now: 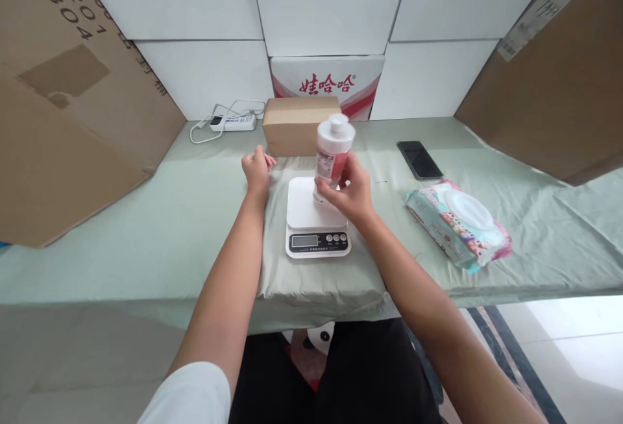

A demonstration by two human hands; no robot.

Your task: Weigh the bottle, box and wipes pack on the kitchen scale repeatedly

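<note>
smooth glossy white plastic kitchen scale (311, 206); matt, creased pale green cloth table cover (146, 229); matt brown cardboard box (294, 126)

White-capped bottle (333, 151) upright above scale (311, 206)

In front of me the counter (146, 216) is draped in a pale green cloth. Behind it the wall (331, 2) is made of large white panels with thin seams. Big cardboard sheets (63, 119) lean at both sides. Below, I see pale floor tiles (574, 339) and a dark-edged rug (506, 346), brightly lit.
</note>
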